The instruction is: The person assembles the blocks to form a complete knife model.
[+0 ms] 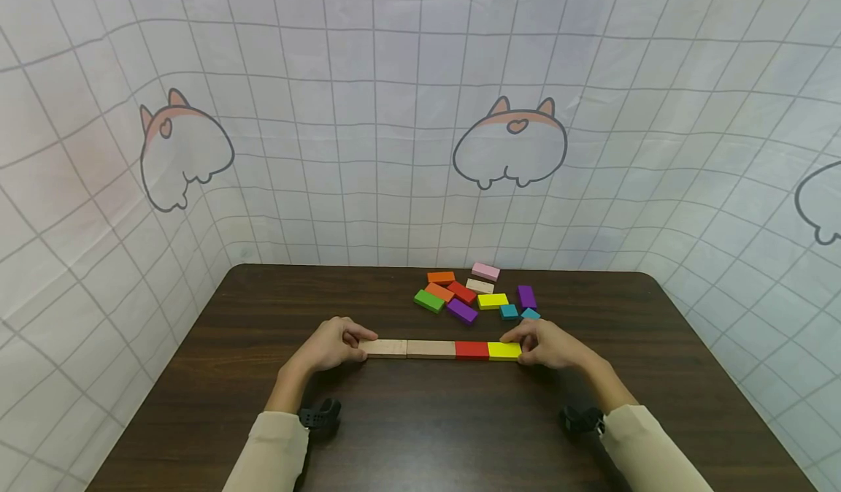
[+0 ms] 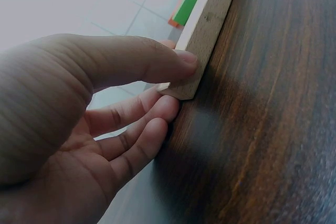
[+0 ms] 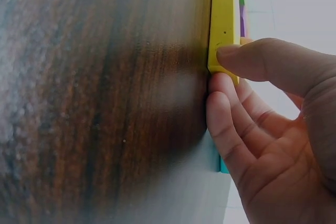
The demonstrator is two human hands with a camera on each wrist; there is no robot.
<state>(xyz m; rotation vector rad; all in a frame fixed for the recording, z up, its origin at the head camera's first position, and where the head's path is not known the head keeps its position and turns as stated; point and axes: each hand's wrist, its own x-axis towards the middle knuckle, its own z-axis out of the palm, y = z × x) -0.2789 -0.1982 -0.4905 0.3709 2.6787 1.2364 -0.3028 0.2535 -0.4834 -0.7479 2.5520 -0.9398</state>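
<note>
Four blocks lie end to end in a straight row on the dark table: a plain wooden block [image 1: 386,347], a second plain wooden block [image 1: 431,350], a red block [image 1: 471,350] and a yellow block [image 1: 504,352]. At the row's left end, my left hand [image 1: 328,347] pinches the first wooden block; in the left wrist view the thumb lies on its near side [image 2: 207,38]. My right hand [image 1: 555,346] pinches the yellow block at the other end, thumb on its near face and fingertips at its end [image 3: 222,30].
Behind the row lies a loose group of blocks, among them a green block [image 1: 429,301], a purple block [image 1: 462,312], a pink block [image 1: 485,271] and a blue block [image 1: 509,312]. A white gridded curtain [image 1: 368,207] surrounds the wooden table [image 1: 276,302].
</note>
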